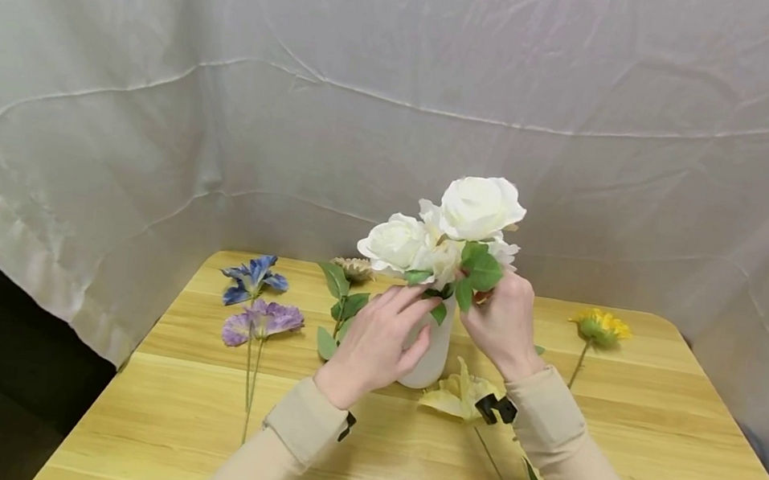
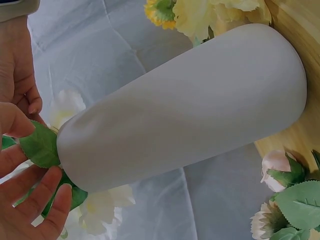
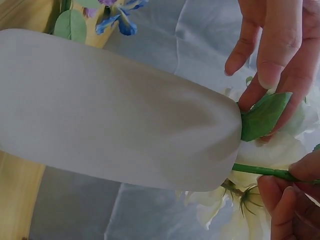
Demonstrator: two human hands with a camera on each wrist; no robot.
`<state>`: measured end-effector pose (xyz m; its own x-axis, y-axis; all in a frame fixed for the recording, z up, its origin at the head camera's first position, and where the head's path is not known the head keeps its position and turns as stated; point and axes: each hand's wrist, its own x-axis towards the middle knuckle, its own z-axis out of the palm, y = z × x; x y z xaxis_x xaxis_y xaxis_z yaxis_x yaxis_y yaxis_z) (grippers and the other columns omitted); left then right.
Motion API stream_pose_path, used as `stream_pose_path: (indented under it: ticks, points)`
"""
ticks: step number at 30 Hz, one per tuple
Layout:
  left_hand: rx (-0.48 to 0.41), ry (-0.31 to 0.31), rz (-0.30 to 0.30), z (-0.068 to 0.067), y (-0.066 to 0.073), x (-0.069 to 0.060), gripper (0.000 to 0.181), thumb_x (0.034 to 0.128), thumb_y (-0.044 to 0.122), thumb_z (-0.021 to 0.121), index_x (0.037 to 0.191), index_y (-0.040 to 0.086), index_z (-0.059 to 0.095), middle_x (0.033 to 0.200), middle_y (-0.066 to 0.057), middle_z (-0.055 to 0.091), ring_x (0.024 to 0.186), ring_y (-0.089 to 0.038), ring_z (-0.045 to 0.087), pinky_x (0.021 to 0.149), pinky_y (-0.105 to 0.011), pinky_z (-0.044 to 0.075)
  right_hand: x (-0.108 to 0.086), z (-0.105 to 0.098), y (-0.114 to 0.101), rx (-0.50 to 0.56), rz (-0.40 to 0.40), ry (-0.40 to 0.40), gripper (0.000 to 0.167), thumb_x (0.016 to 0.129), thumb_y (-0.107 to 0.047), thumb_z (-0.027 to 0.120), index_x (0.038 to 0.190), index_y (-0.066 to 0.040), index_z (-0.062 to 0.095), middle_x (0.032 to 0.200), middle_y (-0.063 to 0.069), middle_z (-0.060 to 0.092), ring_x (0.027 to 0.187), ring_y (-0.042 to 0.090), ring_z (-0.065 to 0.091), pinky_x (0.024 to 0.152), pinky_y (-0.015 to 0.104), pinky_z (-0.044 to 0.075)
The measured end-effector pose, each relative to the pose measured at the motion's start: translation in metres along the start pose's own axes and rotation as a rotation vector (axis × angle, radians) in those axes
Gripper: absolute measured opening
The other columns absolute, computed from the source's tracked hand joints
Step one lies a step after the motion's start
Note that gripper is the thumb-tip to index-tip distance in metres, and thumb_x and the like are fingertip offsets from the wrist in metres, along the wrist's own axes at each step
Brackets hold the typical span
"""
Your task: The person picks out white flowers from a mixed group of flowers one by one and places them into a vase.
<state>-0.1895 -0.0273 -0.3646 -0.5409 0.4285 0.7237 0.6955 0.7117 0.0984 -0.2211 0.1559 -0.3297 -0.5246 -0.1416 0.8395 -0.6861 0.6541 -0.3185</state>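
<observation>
A tall white vase (image 1: 434, 352) stands on the table with white artificial roses (image 1: 480, 209) and green leaves (image 1: 480, 267) above its mouth. At the right of the mouth, my right hand (image 1: 507, 321) pinches a green stem (image 3: 260, 170) between thumb and fingers; the stem runs into the vase. My left hand (image 1: 378, 341) is on the left side of the mouth, its fingers extended and touching a leaf (image 2: 40, 145) there. Inside the vase, the stem ends are hidden.
Blue (image 1: 254, 279) and purple (image 1: 263, 320) flowers lie left on the wooden table (image 1: 169, 439). A leafy stem (image 1: 337, 281) and a beige flower (image 1: 353, 268) lie behind my left hand. A pale yellow flower (image 1: 457, 394) lies before the vase, a yellow one (image 1: 602, 327) at right.
</observation>
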Motion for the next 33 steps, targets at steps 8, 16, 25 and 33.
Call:
stream_pose_path:
  ticks: [8,16,25,33]
  points:
    - [-0.007,-0.007,-0.004,0.002,0.0,0.001,0.032,0.0927,0.016,0.063,0.124,0.011,0.067,0.133,-0.007,0.067,0.11,-0.022,0.067,0.087,-0.033,0.06,0.001,0.0,0.003,0.035,0.033,-0.05,0.008,0.082,-0.001,0.072,0.085,0.001,0.065,0.059,0.01,0.059,0.048,0.011,0.046,0.045,0.021,0.037]
    - [0.001,0.003,-0.012,0.003,-0.001,0.001,0.032,0.092,0.014,0.064,0.123,0.01,0.067,0.135,-0.011,0.066,0.113,-0.025,0.068,0.089,-0.035,0.06,0.004,-0.004,0.002,0.029,-0.001,-0.043,0.009,0.083,-0.003,0.073,0.081,0.0,0.065,0.06,0.011,0.057,0.051,0.014,0.048,0.048,0.026,0.04]
    - [0.004,-0.006,-0.016,0.003,-0.001,0.001,0.033,0.0919,0.014,0.064,0.125,0.01,0.067,0.137,-0.009,0.065,0.115,-0.024,0.067,0.091,-0.035,0.06,-0.003,0.004,0.007,0.031,0.051,-0.118,0.009,0.081,-0.002,0.075,0.078,-0.002,0.066,0.059,0.008,0.058,0.052,0.012,0.044,0.051,0.028,0.042]
    - [-0.004,-0.008,-0.014,0.001,0.0,0.001,0.035,0.0916,0.016,0.066,0.126,0.009,0.067,0.139,-0.008,0.064,0.114,-0.023,0.067,0.092,-0.034,0.059,-0.018,0.015,0.012,0.046,0.104,-0.089,0.011,0.081,-0.004,0.077,0.085,-0.001,0.068,0.074,0.012,0.065,0.059,0.02,0.059,0.053,0.025,0.048]
